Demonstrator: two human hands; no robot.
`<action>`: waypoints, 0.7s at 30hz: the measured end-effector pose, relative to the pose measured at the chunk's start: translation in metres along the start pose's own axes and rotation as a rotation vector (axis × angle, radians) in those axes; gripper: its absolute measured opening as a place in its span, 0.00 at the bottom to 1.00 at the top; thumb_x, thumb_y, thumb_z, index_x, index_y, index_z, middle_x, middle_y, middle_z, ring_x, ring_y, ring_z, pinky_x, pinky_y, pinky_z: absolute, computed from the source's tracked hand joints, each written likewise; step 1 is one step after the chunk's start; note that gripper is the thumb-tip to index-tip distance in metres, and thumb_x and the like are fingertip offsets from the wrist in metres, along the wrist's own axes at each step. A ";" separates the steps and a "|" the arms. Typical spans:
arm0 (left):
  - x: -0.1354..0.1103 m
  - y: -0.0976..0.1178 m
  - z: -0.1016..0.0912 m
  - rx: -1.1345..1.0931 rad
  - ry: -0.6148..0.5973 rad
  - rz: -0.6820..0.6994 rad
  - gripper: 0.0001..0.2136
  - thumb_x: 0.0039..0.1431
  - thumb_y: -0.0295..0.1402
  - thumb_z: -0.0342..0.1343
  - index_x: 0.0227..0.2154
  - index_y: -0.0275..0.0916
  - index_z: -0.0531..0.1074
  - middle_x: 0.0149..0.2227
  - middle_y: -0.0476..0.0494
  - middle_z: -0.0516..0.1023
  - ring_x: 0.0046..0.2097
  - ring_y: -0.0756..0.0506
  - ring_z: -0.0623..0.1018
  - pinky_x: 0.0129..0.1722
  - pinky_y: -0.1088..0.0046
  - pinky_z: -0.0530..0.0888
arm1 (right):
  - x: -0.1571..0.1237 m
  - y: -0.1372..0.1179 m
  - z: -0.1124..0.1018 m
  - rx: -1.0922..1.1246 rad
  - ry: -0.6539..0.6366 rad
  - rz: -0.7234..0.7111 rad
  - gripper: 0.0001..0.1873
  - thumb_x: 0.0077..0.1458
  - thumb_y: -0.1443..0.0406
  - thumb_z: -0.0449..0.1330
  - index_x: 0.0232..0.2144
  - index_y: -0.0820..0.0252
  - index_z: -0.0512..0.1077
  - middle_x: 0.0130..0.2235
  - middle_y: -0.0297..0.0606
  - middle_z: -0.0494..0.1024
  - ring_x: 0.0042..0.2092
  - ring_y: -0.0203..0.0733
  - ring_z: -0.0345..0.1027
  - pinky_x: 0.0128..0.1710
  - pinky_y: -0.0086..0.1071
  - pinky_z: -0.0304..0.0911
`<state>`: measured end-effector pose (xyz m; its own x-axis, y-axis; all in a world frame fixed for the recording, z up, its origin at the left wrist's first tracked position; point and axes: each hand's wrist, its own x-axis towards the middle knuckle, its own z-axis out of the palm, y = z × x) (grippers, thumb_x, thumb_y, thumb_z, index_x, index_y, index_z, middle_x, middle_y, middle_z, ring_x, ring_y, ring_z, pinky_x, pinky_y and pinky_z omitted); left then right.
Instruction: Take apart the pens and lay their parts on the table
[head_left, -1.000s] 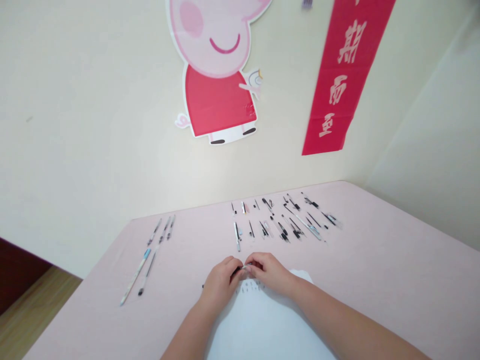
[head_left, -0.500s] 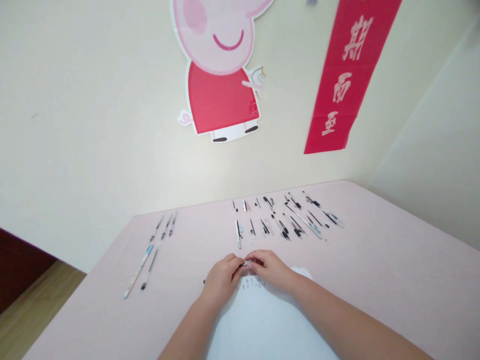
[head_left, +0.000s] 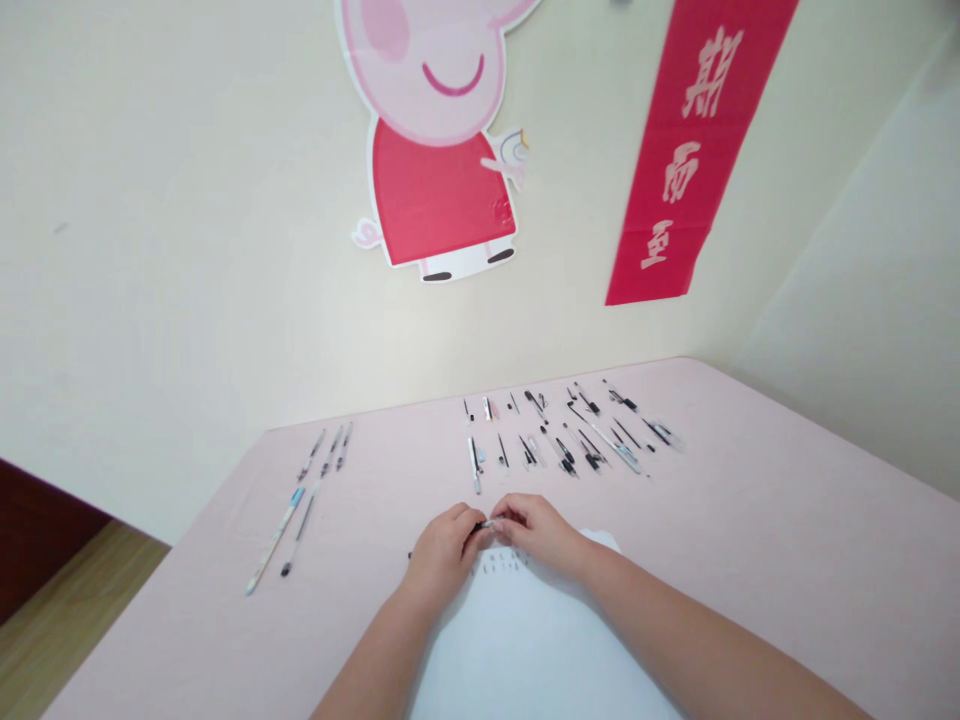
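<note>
My left hand is closed around a pen, whose dark end pokes out to the left of the hand. My right hand pinches the pen's clear and dark tip section between thumb and fingers. Both hands meet over the near middle of the pink table, fingertips almost touching. Most of the pen is hidden by the fingers. Below the hands lies the white printed cloth of my shirt, with small dark lettering near its top.
Beyond my hands, pen parts such as caps, refills and barrels lie in two rows of small groups. On the left are several whole pens, one with a light-blue cap. A wall with a pig cutout and a red banner stands behind.
Slightly more of the pen's dark section shows between my hands, and the right fingers have shifted a little. The whole view has tilted slightly; the laid-out parts stay put.
</note>
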<state>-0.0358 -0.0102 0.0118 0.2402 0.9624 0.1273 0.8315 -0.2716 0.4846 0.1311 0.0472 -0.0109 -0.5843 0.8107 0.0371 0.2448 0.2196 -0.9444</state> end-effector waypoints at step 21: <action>-0.001 0.006 -0.003 0.140 -0.066 -0.046 0.10 0.60 0.32 0.42 0.34 0.42 0.69 0.33 0.48 0.73 0.35 0.49 0.73 0.32 0.76 0.62 | -0.001 0.003 0.000 -0.056 -0.007 0.000 0.06 0.49 0.69 0.55 0.29 0.63 0.72 0.22 0.30 0.69 0.24 0.31 0.58 0.24 0.24 0.54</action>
<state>-0.0322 -0.0129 0.0172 0.2286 0.9723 0.0488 0.9029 -0.2305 0.3628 0.1320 0.0471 -0.0138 -0.5895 0.8071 0.0343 0.2881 0.2497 -0.9245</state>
